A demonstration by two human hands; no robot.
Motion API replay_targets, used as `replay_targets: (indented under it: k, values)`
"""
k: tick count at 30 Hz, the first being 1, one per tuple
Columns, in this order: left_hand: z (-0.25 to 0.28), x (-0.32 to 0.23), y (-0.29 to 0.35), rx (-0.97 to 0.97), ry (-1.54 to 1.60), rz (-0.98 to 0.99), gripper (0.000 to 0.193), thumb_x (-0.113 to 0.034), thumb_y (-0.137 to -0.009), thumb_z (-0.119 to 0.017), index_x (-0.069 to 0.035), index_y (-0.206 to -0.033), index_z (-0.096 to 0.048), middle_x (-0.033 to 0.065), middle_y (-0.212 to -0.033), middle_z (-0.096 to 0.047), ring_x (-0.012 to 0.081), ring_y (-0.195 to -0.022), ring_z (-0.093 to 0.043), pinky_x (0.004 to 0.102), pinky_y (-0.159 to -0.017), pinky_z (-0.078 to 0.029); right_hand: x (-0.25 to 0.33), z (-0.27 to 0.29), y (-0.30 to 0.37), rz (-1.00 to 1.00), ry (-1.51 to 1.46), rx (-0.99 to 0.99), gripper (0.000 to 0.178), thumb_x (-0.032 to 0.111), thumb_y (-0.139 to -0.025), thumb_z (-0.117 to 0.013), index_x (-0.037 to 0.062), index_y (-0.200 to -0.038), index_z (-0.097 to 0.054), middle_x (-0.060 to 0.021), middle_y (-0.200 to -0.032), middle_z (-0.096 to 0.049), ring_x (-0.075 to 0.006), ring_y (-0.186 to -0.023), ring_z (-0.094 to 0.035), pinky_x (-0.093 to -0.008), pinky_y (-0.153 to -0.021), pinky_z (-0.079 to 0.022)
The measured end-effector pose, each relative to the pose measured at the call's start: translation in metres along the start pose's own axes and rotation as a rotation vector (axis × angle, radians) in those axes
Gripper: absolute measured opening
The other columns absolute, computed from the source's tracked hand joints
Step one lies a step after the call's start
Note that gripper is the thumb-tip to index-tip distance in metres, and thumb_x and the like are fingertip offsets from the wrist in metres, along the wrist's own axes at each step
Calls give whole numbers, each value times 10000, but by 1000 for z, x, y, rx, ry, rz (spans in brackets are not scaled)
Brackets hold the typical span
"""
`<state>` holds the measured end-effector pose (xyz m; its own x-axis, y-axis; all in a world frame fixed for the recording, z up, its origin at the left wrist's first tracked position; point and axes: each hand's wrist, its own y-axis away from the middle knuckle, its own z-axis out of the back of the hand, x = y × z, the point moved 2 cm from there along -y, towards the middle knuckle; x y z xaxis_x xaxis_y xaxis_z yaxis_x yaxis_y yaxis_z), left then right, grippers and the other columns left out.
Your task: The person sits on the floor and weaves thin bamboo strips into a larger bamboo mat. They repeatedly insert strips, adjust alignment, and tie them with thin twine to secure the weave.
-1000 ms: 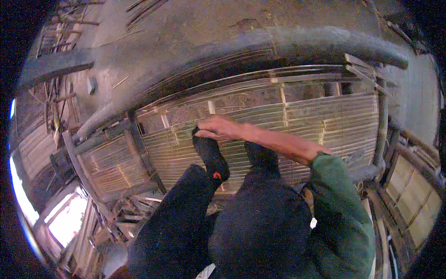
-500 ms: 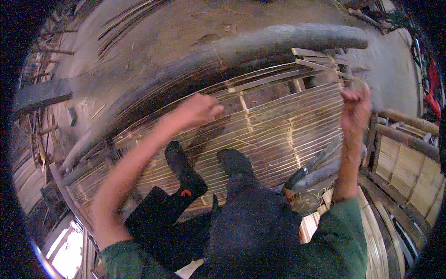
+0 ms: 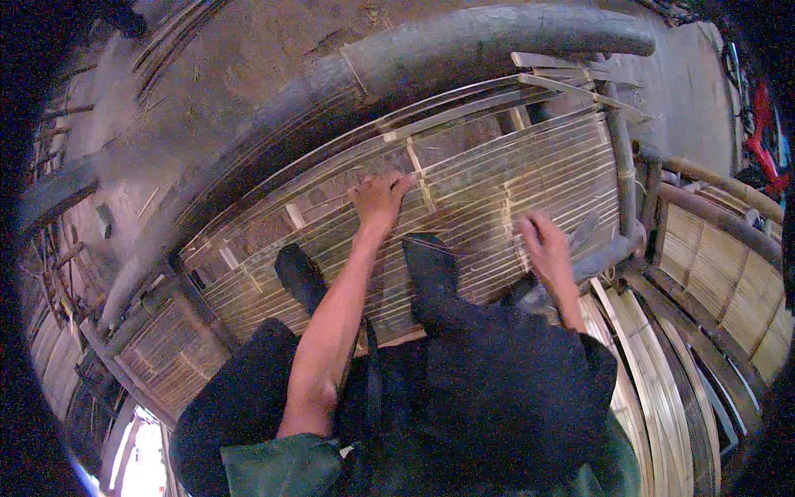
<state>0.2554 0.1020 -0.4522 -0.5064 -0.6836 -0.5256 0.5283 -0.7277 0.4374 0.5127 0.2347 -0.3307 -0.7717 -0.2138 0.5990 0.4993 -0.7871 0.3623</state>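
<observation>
A long frame of thin, pale bamboo strips [image 3: 472, 224] stretches across my front, with flat cross slats under the strips. My left hand [image 3: 383, 199] is over its middle, palm down, the thumb apart from the bent fingers; the fingertips are at the upper strips near a cross slat [image 3: 416, 161]. Further right, my right hand [image 3: 546, 244] hovers over the strips with thumb and fingers apart, and nothing shows in it. Beside it lies a grey blade [image 3: 586, 226], its handle end hard to make out. My dark shoes [image 3: 431, 261] rest on the strips.
A thick grey log [image 3: 464, 41] curves along the far side. Loose flat slats [image 3: 571, 83] stick out at the far right corner. Bundled pale slats [image 3: 646, 373] lie at my right, near a bamboo panel [image 3: 720, 290]. Something red [image 3: 762, 132] stands at the right rim.
My right hand has moved from the frame's right end in toward the blade. The left hand has shifted slightly right, and its closed fingers have loosened. The view has tilted.
</observation>
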Motion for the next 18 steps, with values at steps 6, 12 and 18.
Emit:
replay_targets:
  k: [6, 12, 18]
  values:
    - [13, -12, -8, -25, 59, -5, 406, -540, -822, -516, -182, -903, -690, 109, -940, -656, 310, -986, -559, 522, -894, -282, 60, -86, -69, 412, 383, -46, 231, 185, -795, -623, 44, -969, -566, -158, -936, -562, -323, -910, -555, -427, -778, -439]
    - [4, -11, -3, -53, 88, -51, 428, -542, -828, -513, -163, -932, -683, 119, -954, -659, 311, -976, -574, 525, -902, -280, 46, -100, -72, 341, 369, 151, 246, 264, -841, -563, 41, -941, -588, -189, -929, -593, -356, -885, -577, -443, -762, -453]
    - [9, -18, -12, 38, -9, -11, 506, -566, -815, -505, -156, -1080, -638, 128, -1087, -632, 327, -1041, -554, 517, -946, -259, 95, 27, -54, 278, 151, 372, 218, 191, -898, -502, 44, -1023, -606, -204, -907, -631, -345, -831, -614, -403, -720, -474]
